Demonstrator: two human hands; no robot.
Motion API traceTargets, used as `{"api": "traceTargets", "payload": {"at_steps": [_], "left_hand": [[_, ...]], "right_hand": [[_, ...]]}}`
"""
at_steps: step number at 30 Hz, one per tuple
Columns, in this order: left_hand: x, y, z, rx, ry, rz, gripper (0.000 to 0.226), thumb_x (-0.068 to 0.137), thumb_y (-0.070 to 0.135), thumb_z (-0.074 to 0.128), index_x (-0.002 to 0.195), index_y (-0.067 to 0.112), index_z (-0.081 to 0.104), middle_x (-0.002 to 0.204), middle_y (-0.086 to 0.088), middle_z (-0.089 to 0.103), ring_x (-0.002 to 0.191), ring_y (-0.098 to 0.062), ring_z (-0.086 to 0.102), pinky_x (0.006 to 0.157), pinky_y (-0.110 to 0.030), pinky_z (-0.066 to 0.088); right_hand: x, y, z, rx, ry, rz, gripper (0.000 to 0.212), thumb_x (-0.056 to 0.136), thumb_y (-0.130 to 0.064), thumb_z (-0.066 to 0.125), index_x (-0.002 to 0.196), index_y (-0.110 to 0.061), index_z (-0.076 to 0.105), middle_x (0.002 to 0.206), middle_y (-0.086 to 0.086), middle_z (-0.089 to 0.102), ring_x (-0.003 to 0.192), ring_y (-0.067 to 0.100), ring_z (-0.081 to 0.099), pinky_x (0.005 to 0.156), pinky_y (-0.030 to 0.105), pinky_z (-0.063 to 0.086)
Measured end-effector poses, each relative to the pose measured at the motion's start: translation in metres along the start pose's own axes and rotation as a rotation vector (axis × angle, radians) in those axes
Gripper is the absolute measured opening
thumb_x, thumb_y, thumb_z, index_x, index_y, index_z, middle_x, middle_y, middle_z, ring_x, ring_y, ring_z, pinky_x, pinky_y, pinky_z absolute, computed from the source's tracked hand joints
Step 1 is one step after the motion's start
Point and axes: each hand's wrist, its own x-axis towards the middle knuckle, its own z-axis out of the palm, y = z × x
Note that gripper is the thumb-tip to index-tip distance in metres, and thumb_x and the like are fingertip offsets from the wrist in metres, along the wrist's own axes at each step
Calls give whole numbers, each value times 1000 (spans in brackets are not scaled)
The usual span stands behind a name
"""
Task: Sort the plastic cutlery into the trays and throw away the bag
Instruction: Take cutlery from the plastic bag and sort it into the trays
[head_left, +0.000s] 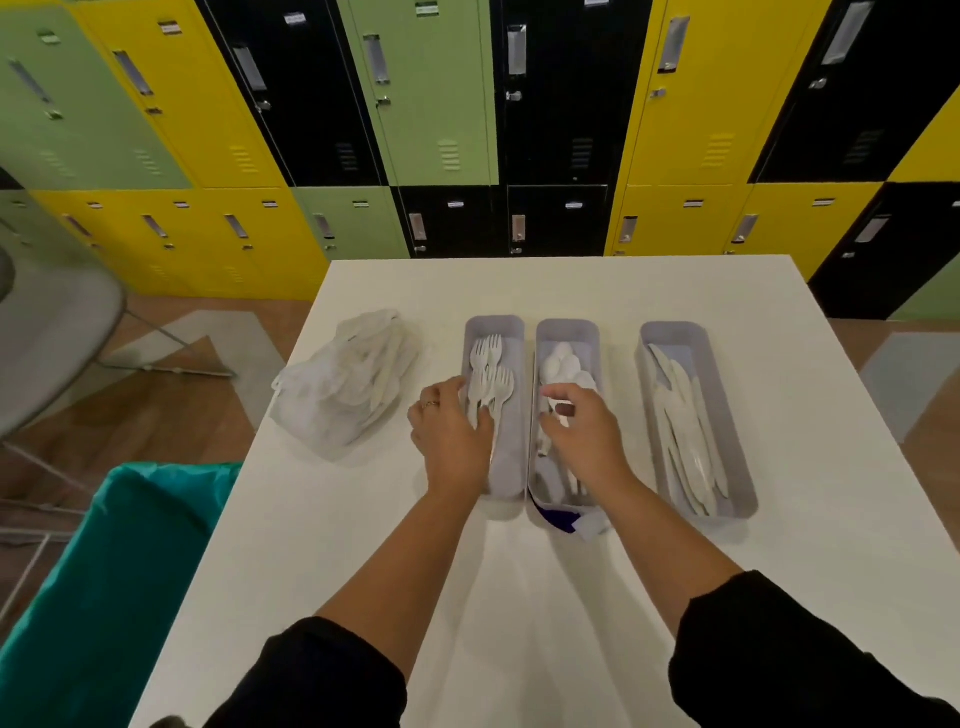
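Reaching over a white table (571, 597), the left hand (452, 436) lies on the left tray (511, 332), fingers curled around the handles of white forks (491, 379). The right hand (584, 428) hovers in the middle tray (566, 330), thumb and forefinger pinching something small (too blurred to name) above the spoons (563, 364). The right tray (675, 332), well apart, holds knives (688, 436). The clear bag (348, 389), with cutlery inside, lies far left, a green-lined bin (98, 577) beside the table's near-left edge.

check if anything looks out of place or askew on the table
One oddity: a dark blue and white scrap pokes out from under the near end of the middle grey plastic tray of spoons, which sits slightly askew against the grey plastic fork tray. What the scrap is can't be told.
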Motion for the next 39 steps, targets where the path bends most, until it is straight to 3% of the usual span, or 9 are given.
{"api": "traceTargets", "payload": {"at_steps": [9,14,19,25,30,33,35,37,39], "left_hand": [[54,-59,-59,137,245,-71,62,84,24,64,138,13,36,147,-12,32,137,-31,25,115,-40,17],[72,-102,-72,20,166,-272,82,81,31,68,146,20,18,156,-9,9,144,-31,9,112,-49,28],[89,-126,-71,-170,85,-377,91,77,43,71,146,34,11,157,-6,0,145,-29,12,110,-43,30],[109,-130,-74,-107,45,-281,71,81,41,68,141,33,32,158,-3,-4,146,-27,0,111,-46,28],[121,-136,-72,-217,41,-314,41,92,29,55,131,18,49,155,-5,18,140,-28,23,110,-37,29],[121,-139,-73,-315,65,-281,27,96,18,49,122,11,53,147,-7,35,132,-25,38,107,-22,26],[115,-136,-78,-374,81,-226,14,98,16,44,100,22,56,120,6,52,113,-16,49,97,-14,33],[108,-131,-83,-396,129,-203,23,100,16,39,84,32,44,88,23,43,84,2,45,74,-4,31],[100,-132,-86,-457,170,-194,18,101,20,36,91,19,51,84,19,48,80,4,45,71,-6,33]], "right_hand": [[15,-42,74,-38,-132,-107,42,89,-11,59,130,-13,50,131,9,46,119,20,52,87,18,37],[29,-54,116,-113,-214,-190,49,89,-17,60,135,-14,43,139,7,37,126,19,45,93,18,33],[47,-62,149,-248,-308,-187,62,91,-25,57,145,-20,27,153,5,17,129,20,41,97,24,35],[65,-71,178,-264,-428,-130,73,92,-25,57,150,-30,12,159,7,1,140,25,29,103,29,33],[65,-70,194,-193,-448,-131,69,92,-15,54,148,-28,17,153,9,19,137,24,31,97,20,30],[64,-70,192,-174,-440,-108,69,91,-13,56,148,-23,18,152,9,23,137,23,31,104,25,30],[63,-70,190,-148,-436,-85,71,91,-16,57,149,-24,17,152,8,24,137,23,32,103,24,30],[62,-71,189,-117,-420,-56,71,92,-21,57,149,-24,16,151,8,27,135,23,35,100,24,31],[60,-72,186,-87,-387,-36,70,92,-26,55,149,-23,14,150,9,28,133,24,38,103,29,34]]}}
